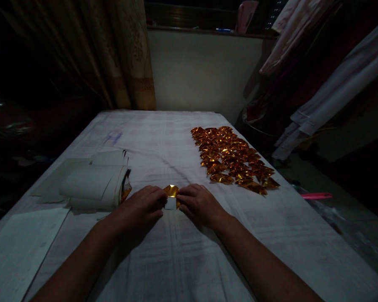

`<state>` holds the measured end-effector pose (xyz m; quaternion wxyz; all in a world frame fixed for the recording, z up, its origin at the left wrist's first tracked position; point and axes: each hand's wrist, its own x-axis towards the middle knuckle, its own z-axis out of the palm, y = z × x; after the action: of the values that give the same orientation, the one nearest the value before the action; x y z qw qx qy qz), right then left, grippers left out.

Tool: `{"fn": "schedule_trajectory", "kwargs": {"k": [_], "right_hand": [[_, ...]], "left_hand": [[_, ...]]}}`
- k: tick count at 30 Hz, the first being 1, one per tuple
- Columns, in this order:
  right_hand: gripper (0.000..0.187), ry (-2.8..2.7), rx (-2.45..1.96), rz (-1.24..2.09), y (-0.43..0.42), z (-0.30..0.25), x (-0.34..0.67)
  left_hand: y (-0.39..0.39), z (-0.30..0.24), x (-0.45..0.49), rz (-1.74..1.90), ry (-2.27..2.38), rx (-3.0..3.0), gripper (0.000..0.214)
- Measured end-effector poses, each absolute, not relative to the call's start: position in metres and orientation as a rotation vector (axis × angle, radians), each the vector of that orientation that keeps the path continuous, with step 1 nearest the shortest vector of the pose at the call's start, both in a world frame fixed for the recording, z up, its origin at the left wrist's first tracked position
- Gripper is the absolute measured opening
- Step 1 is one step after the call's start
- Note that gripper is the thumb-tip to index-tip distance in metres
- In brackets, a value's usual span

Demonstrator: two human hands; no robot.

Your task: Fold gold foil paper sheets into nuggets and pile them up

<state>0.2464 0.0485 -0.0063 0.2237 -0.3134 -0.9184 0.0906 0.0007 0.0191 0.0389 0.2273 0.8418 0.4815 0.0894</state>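
Observation:
A small piece of gold foil paper (171, 195), white on its underside, rests on the white cloth-covered table (176, 260). My left hand (143, 206) pinches its left side with curled fingers. My right hand (199, 204) pinches its right side in the same way. Both hands press down on the cloth around the paper. To the right and farther back lie several folded gold foil pieces (233, 159) laid out in rows.
A curled stack of white-backed paper sheets (94, 184) lies left of my hands, with flat sheets (22, 247) nearer the front left. Curtains (113, 54) hang behind the table. Clothes (318, 71) hang at the right. A pink object (316, 196) lies on the floor.

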Motion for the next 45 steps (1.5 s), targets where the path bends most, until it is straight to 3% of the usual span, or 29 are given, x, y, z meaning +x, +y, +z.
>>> {"fn": "schedule_trajectory", "kwargs": {"k": [5, 15, 21, 28, 45], "right_hand": [[0.028, -2.603, -0.838, 0.226, 0.049, -0.003, 0.246], [0.019, -2.672, -0.882, 0.202, 0.046, 0.001, 0.244], [0.027, -2.685, -0.998, 0.184, 0.040, 0.007, 0.231], [0.016, -2.696, -1.055, 0.041, 0.036, 0.002, 0.219], [0.012, -2.562, -0.990, -0.090, 0.041, -0.015, 0.223]], "left_hand": [[0.025, 0.035, -0.004, 0.266, 1.313, 2.400, 0.019], [0.024, 0.021, 0.001, 0.397, 1.349, 2.626, 0.024], [0.023, 0.031, 0.004, 0.319, 1.341, 2.603, 0.022], [0.022, 0.028, 0.008, 0.274, 1.418, 2.689, 0.019], [0.026, 0.008, 0.001, 0.607, 1.300, 2.704, 0.019]]}}
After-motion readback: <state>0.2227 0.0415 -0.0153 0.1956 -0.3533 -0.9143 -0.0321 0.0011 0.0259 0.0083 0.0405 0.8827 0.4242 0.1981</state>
